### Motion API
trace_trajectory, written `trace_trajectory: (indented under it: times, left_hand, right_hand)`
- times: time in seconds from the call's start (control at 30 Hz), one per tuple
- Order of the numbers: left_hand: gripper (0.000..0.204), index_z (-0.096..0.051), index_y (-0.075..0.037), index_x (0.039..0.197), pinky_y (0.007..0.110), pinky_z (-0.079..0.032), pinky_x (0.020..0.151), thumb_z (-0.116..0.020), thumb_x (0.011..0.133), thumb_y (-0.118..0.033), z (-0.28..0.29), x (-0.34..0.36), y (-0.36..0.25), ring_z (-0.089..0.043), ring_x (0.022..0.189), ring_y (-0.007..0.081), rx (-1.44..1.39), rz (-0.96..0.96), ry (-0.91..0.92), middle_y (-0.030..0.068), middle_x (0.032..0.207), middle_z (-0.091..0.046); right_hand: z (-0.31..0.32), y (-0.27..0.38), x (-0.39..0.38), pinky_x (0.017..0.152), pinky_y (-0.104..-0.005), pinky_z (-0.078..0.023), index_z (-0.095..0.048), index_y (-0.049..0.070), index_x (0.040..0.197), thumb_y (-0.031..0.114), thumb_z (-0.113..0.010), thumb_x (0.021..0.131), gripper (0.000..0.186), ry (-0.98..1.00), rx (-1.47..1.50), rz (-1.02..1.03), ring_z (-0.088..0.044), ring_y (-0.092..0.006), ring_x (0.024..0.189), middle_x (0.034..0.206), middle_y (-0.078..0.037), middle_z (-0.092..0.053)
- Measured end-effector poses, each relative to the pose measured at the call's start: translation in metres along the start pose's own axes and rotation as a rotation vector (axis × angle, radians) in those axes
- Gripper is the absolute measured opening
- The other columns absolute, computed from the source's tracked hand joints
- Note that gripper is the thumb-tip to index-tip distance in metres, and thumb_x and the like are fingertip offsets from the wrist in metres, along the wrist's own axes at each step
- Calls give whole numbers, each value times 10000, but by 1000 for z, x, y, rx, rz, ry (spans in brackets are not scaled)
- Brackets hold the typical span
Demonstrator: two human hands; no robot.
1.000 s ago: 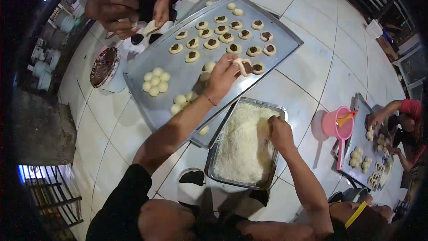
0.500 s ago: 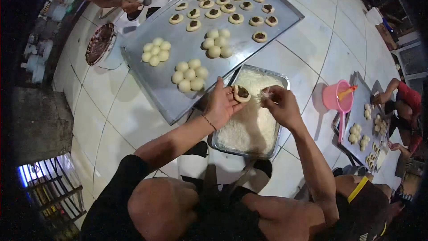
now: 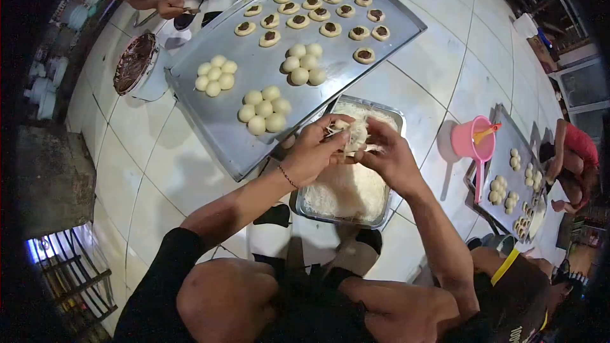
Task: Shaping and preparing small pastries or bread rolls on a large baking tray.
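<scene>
Over a rectangular metal pan (image 3: 375,221) of pale grated cheese (image 3: 343,194), my two hands meet. My left hand (image 3: 311,155) is closed around a dough round (image 3: 340,125) whose top is heaped with pale shreds; its dark filling is mostly hidden. From the other side my right hand (image 3: 391,157) bends its fingers onto those shreds, with some strands sticking out between the fingertips. Just beyond lies a large metal tray (image 3: 203,117) bearing clusters of plain dough balls (image 3: 264,111) and several flattened rounds with dark filling (image 3: 298,21).
A bucket smeared with dark filling (image 3: 135,63) stands left of the large tray, near another person's hand (image 3: 170,6). On the tiled floor to the right are a pink dipper (image 3: 466,140) and a second dough tray (image 3: 502,165), with a person in red beside it.
My right hand has moved left onto the dough round, carrying shreds over its dark filling. My left fingers have curled in around it. At the tray's far edge, the other person's hand has shifted.
</scene>
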State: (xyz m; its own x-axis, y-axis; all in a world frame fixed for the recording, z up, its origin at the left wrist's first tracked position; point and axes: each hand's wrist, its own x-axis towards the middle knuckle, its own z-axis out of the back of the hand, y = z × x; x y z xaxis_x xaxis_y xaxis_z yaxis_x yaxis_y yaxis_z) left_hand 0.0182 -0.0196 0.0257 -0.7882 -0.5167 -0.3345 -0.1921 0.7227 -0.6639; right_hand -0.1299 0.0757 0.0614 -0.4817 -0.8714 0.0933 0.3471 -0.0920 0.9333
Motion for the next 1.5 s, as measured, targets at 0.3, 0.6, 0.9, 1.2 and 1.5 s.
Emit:
trace_trajectory:
  times: [0.3,0.6,0.9,1.2,1.5]
  left_hand:
    - [365,-568,-56,1229,265,-538,746,-512,880,39,-35,-10,-41,-678,868,226,1336,-188,-74,104,1169,-605]
    - [588,-383,-24,1408,296,-503,832,-563,850,21,-39,-13,-52,-626,945,198,790,-247,-180,130,1276,-563]
    - [605,-333,-10,1383,259,-461,907,-589,839,66,-43,-15,-35,-573,1048,183,799,-544,26,171,1198,-580]
    - [513,-398,-14,1336,244,-449,910,-571,859,56,-45,-22,-45,-559,1065,167,386,-255,-123,146,1271,-521]
    - [382,-500,7,1274,216,-484,734,-529,893,-14,-44,-19,-37,-564,837,93,356,-412,-206,60,1018,-605]
  right_hand:
    - [5,-3,1,633,-239,-476,-676,-6,977,-67,-664,764,221,85,-257,532,-574,-162,731,1008,-80,-616]
    - [12,16,10,610,-250,-478,-663,-17,923,-71,-681,763,170,174,-111,268,-575,-160,735,980,-81,-611]
    - [12,28,16,613,-251,-477,-656,-21,924,-33,-678,803,124,93,-72,239,-560,-154,715,938,-77,-605]
    - [19,43,12,693,-235,-497,-643,-24,949,-5,-663,839,113,202,73,23,-577,-146,774,946,-81,-604]
    - [17,52,11,755,-231,-492,-637,-25,951,-28,-657,830,122,135,262,18,-577,-139,792,956,-90,-604]
